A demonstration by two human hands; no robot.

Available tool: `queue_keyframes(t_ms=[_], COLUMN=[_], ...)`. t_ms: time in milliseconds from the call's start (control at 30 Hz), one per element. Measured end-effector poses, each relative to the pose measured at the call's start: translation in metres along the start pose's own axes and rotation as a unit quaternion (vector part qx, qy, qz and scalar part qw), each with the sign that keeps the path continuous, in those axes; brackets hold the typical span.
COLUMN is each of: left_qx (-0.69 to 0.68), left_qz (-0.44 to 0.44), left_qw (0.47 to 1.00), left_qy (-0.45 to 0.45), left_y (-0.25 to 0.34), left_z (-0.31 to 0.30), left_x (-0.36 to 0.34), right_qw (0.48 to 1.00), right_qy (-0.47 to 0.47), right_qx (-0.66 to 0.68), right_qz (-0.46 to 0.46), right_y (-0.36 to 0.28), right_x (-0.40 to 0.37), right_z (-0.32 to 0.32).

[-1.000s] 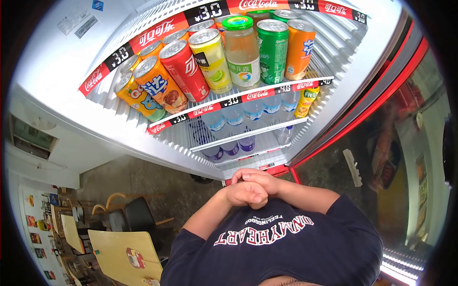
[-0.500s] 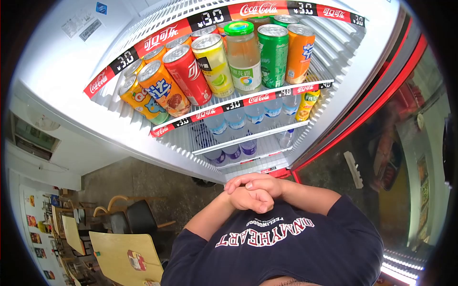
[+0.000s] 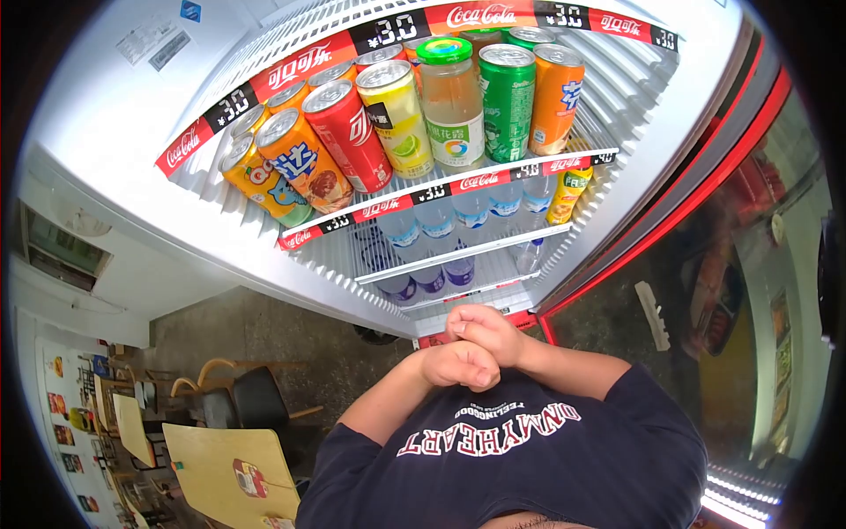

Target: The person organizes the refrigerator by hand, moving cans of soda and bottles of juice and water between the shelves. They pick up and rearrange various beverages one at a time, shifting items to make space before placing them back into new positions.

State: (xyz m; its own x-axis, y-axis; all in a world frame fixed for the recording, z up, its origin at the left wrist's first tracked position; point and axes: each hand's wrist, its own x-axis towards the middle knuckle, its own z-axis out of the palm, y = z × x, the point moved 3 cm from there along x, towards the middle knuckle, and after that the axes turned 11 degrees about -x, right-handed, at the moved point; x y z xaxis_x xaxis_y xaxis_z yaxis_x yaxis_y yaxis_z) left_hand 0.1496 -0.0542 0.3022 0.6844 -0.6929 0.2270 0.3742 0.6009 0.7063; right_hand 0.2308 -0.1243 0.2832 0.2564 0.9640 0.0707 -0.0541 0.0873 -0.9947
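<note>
The navy shirt (image 3: 529, 467) is lying just behind the hands, its printed lettering facing up toward the view. In front of it, the left hand (image 3: 460, 364) is curling into a loose fist, with nothing visible in its grip. The right hand (image 3: 486, 333) is touching it from the far side, its fingers bending inward; how far they are closing is not possible to tell, and no object is showing. For this resting pose, light contact and relaxed wrists are probably serving well, with both hands hanging apart from the shelves.

Beyond them, the refrigerator (image 3: 97, 189) is standing open. On its upper stocked shelf, a glass bottle (image 3: 454, 137) with a green cap is standing between a yellow can (image 3: 401, 132) and a green can (image 3: 507, 115). A red can (image 3: 352, 145) is standing beside the yellow 1. More cans are crowding behind, leaving little finger room.

A price strip (image 3: 480, 182) is running along the shelf front, showing 3.0 and 4.0, and acting as a low barrier. Clear bottles (image 3: 434, 216) are standing below. The red door frame (image 3: 765, 113) is bounding the right side; a yellow table (image 3: 211, 467) and a dark chair (image 3: 260, 397) are standing off to the left.
</note>
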Motion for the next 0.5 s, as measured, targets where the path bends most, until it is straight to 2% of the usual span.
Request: queue_keyframes(t_ms=[100,200,400,500], left_qx=[0.013,0.003,-0.035,-0.004], left_qz=[-0.020,-0.014,0.008,-0.005], left_qw=[1.000,1.000,0.999,1.000], left_qy=[-0.010,-0.023,0.005,0.012], left_y=[-0.001,-0.002,-0.004,-0.001], left_z=[0.001,0.005,0.002,0.003], left_x=[0.001,0.008,0.006,0.006], right_qw=[0.992,0.990,0.997,0.994], right_qy=[-0.070,-0.110,-0.072,-0.072], right_qx=[0.103,0.085,0.021,0.071], right_qz=[-0.018,-0.001,0.033,0.031], right_y=[-0.018,-0.019,0.003,0.008], right_x=[0.002,0.001,-0.001,0.001], right_z=[0.014,0.010,-0.007,-0.003])
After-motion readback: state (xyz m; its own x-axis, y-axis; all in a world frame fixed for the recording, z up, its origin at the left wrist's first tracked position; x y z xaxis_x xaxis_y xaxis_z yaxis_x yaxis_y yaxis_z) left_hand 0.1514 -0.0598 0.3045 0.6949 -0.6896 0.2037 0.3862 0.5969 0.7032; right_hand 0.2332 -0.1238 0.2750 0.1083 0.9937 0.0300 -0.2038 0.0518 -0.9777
